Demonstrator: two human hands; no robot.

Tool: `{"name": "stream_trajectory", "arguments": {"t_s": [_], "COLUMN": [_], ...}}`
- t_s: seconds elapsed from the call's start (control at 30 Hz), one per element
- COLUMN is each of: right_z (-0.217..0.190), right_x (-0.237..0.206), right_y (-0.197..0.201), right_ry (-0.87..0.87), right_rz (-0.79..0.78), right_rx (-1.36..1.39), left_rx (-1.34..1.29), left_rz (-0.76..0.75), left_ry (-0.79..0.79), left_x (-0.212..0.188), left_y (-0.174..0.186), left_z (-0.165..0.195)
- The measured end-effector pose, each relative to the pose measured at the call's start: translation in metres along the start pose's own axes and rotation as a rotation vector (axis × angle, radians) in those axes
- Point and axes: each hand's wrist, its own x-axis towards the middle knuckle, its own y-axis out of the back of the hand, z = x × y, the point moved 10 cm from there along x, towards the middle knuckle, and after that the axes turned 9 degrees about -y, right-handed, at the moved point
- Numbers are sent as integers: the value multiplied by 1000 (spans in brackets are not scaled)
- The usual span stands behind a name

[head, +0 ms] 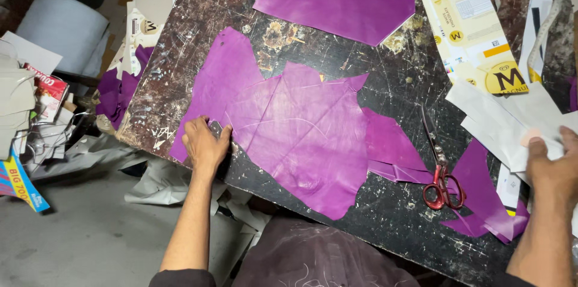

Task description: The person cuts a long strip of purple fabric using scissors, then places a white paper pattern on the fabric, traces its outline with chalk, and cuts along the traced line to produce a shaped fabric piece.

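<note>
A large irregular piece of purple leather (289,130) lies flat on the dark scratched table (385,209). My left hand (205,142) rests on its near left edge, fingers pressed down on the sheet. My right hand (557,163) lies on white paper pattern pieces (506,121) at the right side of the table, fingers touching the paper. Red-handled scissors (441,181) lie shut between the big sheet and smaller purple scraps (481,202).
Another purple piece (334,7) lies at the far side. A flattened yellow-and-white cardboard box (466,22) sits at the far right. Paper scraps, cardboard and a white roll (63,28) clutter the floor at the left.
</note>
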Motion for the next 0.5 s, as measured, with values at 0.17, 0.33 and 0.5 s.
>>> {"name": "stream_trajectory", "arguments": {"t_s": [0.17, 0.33, 0.5], "right_z": [-32, -40, -20], "right_x": [-94, -167, -166], "right_y": [0, -47, -48], "right_ry": [254, 258, 184], "right_rz": [-24, -294, -299], "right_rx": [-117, -141, -116], "left_rx": [20, -24, -214], "left_rz": [-93, -143, -60], "left_ry": [107, 51, 134], "left_x": [-3, 9, 30], "left_y": [-17, -31, -16], "left_z": [17, 46, 51]}}
